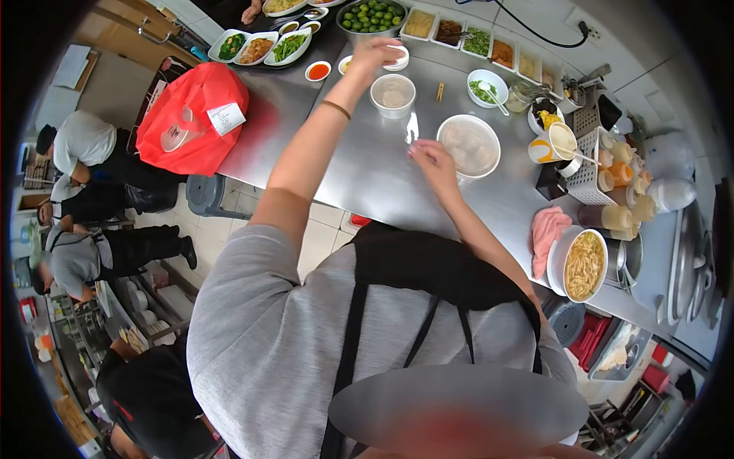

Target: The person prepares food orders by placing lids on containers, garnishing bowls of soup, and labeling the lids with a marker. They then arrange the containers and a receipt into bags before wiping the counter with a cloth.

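Observation:
My left hand reaches across the steel table, its fingers stretched out at the rim of a small white dish. Just in front of it stands a round plastic tub with pale contents. My right hand is beside a larger round tub, also with pale contents. Its thumb and fingertips are pressed together left of this tub; I cannot tell what is between them. A bright glossy streak shows on the table near those fingertips. Behind the tubs lies a small wooden clip-like piece.
A red bag sits on the left. Limes fill a metal bowl at the back, beside several topping containers. Chopped greens are in a white bowl. A noodle bowl and pink cloth lie right. Several people stand at left.

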Motion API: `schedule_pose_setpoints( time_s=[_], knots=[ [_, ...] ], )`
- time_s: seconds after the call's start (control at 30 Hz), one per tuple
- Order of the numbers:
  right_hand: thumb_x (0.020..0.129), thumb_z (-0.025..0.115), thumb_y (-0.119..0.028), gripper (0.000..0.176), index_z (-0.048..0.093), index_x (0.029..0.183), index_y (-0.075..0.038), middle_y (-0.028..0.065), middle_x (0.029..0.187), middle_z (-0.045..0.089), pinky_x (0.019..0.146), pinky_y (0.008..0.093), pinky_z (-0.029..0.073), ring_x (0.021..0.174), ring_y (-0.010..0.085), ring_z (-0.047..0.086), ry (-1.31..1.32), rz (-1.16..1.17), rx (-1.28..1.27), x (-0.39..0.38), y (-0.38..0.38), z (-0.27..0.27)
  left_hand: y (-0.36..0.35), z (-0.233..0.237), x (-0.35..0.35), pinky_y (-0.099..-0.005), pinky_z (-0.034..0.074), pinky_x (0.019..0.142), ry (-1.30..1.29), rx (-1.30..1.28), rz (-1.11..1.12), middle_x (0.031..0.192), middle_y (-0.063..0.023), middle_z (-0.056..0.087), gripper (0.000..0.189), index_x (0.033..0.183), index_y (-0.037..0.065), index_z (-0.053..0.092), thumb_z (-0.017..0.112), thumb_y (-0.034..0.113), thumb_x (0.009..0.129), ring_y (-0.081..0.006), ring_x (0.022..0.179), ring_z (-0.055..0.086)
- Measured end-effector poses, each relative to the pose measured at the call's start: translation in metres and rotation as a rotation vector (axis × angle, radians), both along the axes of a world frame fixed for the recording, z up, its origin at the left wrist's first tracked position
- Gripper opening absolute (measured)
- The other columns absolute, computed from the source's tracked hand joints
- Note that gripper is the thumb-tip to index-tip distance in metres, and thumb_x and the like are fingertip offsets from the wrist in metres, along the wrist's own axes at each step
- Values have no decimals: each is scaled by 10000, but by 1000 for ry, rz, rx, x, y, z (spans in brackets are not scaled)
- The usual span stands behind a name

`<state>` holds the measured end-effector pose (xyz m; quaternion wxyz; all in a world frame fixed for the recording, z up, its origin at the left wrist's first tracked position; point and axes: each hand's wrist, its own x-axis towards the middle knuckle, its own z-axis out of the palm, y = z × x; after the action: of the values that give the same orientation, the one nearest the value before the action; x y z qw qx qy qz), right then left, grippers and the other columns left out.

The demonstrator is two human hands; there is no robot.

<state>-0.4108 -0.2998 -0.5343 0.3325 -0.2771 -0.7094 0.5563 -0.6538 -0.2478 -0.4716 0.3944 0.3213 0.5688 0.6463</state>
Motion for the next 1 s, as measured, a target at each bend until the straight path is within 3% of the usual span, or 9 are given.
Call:
schedule_pose_setpoints(
  time_s=[0.17, 0.23, 0.33, 0.4, 0.47, 0.7, 0.83, 0.93, 1.0],
  knots=[
    [712, 649, -250, 267, 595, 605, -11, 113, 821, 571, 665, 308, 411, 795, 208, 531, -100, -128, -123, -59, 24, -40, 24, -51, -52, -247, 478, 693, 253, -35, 60, 847, -112, 602, 296, 958, -44, 535, 635, -3, 683, -157, 757, 583],
    [691, 669, -246, 290, 573, 573, 0, 121, 796, 569, 653, 306, 412, 762, 211, 535, -164, -163, -111, -66, 30, -64, 31, -84, -64, -227, 463, 594, 253, -128, 90, 760, -91, 605, 331, 944, -31, 538, 658, -25, 636, -126, 678, 573],
    [653, 701, -228, 303, 543, 551, 9, 119, 760, 562, 637, 308, 412, 706, 230, 528, -239, -88, -69, -66, 34, -83, 22, -95, -57, -230, 459, 588, 175, -299, -84, 790, -79, 589, 337, 961, -11, 525, 651, 12, 649, -120, 673, 562],
    [607, 729, -233, 296, 566, 568, 11, 112, 714, 546, 624, 322, 413, 695, 248, 521, -262, -105, 175, -66, 30, -87, 16, -100, -52, -225, 456, 581, 132, -468, -192, 807, -72, 586, 326, 962, 1, 526, 644, 27, 659, -118, 682, 560],
    [621, 717, -247, 272, 595, 620, -4, 111, 758, 542, 641, 331, 420, 716, 251, 529, -369, -57, 158, -65, 33, -64, 8, -114, -51, -213, 446, 570, -67, -563, -493, 831, -47, 574, 292, 967, 24, 531, 618, 55, 690, -111, 694, 552],
    [620, 705, -327, 367, 612, 789, -15, 113, 926, 505, 692, 381, 444, 775, 278, 552, -670, 3, 384, -71, 39, -50, -7, -131, -43, -208, 428, 561, 191, -578, -486, 815, -48, 585, 233, 956, 36, 543, 580, 72, 729, -89, 680, 542],
    [637, 691, -344, 373, 596, 783, -15, 118, 926, 489, 689, 383, 443, 768, 285, 548, -709, -61, 475, -67, 34, -58, -12, -161, -51, -208, 404, 504, 375, -405, -323, 738, -51, 597, 152, 860, 37, 583, 587, 136, 745, -72, 621, 528],
    [688, 664, -304, 317, 560, 808, -29, 112, 924, 481, 660, 361, 453, 744, 255, 549, -628, 11, 311, -49, 15, -43, -21, -117, -36, -217, 403, 475, 181, -533, -85, 713, -32, 593, 212, 821, 47, 610, 577, 253, 782, -68, 550, 516],
    [691, 664, -286, 291, 561, 791, -33, 117, 896, 501, 659, 347, 454, 737, 256, 551, -454, 101, 219, -21, -2, -13, -35, -82, -33, -207, 404, 469, 191, -557, -158, 706, -29, 589, 242, 852, 50, 608, 570, 280, 789, -72, 531, 515]
  ],
)
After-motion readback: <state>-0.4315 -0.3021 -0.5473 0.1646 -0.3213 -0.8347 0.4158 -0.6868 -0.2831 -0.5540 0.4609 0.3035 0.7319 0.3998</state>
